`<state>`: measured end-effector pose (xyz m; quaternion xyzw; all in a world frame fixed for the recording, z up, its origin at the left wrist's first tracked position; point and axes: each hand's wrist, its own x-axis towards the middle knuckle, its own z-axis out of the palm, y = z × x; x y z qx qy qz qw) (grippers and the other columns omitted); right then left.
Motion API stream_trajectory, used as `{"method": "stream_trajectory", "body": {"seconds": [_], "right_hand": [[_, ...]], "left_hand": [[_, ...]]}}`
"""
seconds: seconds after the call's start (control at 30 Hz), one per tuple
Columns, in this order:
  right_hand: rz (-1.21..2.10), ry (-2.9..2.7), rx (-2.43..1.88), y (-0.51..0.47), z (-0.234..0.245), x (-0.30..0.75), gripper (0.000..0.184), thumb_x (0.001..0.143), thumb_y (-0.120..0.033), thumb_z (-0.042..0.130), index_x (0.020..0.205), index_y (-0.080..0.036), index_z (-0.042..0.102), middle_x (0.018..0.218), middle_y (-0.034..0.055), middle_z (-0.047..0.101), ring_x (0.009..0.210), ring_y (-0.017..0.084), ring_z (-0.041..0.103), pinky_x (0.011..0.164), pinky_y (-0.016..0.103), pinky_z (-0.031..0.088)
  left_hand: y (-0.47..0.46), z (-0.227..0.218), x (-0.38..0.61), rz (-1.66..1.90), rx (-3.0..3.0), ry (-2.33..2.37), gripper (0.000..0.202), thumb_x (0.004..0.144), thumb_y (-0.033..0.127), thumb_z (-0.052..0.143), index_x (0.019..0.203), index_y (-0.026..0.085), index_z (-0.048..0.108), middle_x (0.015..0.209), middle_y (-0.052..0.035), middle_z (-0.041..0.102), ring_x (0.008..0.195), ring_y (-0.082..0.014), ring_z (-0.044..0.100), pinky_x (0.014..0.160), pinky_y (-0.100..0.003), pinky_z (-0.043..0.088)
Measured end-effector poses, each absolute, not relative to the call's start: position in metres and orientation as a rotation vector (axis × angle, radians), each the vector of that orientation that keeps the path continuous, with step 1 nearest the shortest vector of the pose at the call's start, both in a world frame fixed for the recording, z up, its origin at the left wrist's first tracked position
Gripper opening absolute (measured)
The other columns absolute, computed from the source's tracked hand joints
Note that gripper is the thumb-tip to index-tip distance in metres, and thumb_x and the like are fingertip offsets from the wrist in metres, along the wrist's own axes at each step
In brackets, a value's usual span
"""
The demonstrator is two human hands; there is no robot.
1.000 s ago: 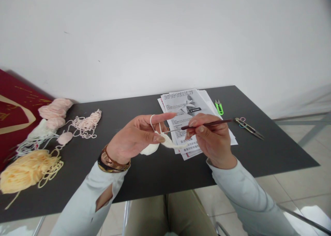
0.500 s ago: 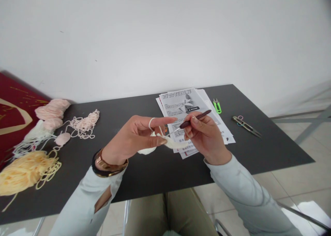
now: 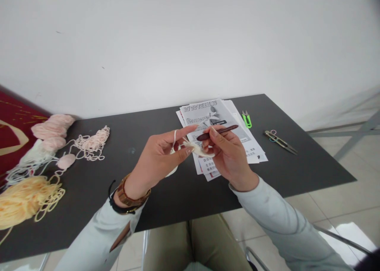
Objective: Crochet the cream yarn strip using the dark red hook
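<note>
Between the thumb and fingers of my left hand (image 3: 162, 154) is a small piece of cream crochet work (image 3: 203, 150). A strand of white yarn (image 3: 174, 138) loops over the left index finger, which points to the right. My right hand (image 3: 228, 152) grips a crochet hook (image 3: 219, 132) by its dark brown handle, held like a pen. The hook's metal tip is at the crochet work, and its very end is hard to make out. Right fingers are close to the work's right end. Part of the white yarn shows below my left hand.
Printed sheets (image 3: 197, 112) lie behind my hands on the black table (image 3: 124, 140). Green thread snips (image 3: 246, 119) and metal snips (image 3: 280, 142) are to the right. Pink yarn (image 3: 53, 128), white yarn, yellow yarn (image 3: 22, 199) and a red bag (image 3: 14, 122) stand at the left.
My right hand has moved slightly left, bringing the hook closer to my left fingers, and its handle lies flatter. The whole view has shifted a little.
</note>
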<state>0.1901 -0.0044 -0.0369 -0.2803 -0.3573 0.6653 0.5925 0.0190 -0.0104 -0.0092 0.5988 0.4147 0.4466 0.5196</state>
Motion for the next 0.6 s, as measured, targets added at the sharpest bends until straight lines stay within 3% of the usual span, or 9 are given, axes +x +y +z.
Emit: {"method": "stream_trajectory", "body": {"seconds": [0.17,0.33,0.6], "right_hand": [[1.538,-0.86,-0.632,-0.0056,-0.0376,0.1881,0.022,0.08,-0.039,0.077,0.081,-0.018,0.068,0.063,-0.0021,0.064,0.054,0.008,0.059,0.048,0.014,0.048],[1.525,-0.834,-0.649,-0.0042,-0.0391,0.187,0.022,0.079,-0.038,0.079,0.081,-0.018,0.069,0.062,-0.0024,0.065,0.053,0.008,0.059,0.048,0.014,0.048],[1.6,-0.738,-0.567,-0.0018,-0.0393,0.187,0.021,0.076,-0.033,0.081,0.081,-0.016,0.07,0.064,-0.0011,0.067,0.052,0.007,0.06,0.049,0.012,0.05]], "left_hand": [[-0.0119,-0.0042,0.0181,1.108,1.651,1.021,0.032,0.077,0.016,0.071,0.108,0.025,0.076,0.074,-0.0008,0.056,0.066,-0.0096,0.047,0.056,-0.021,0.037],[-0.0123,-0.0044,0.019,1.075,1.498,1.082,0.047,0.073,0.016,0.075,0.119,0.025,0.07,0.065,0.0021,0.054,0.057,-0.0079,0.043,0.051,-0.021,0.034],[-0.0147,-0.0067,0.0238,1.13,1.179,1.022,0.052,0.067,0.02,0.083,0.117,0.024,0.071,0.064,0.0029,0.061,0.057,-0.0053,0.049,0.05,-0.016,0.036]]}}
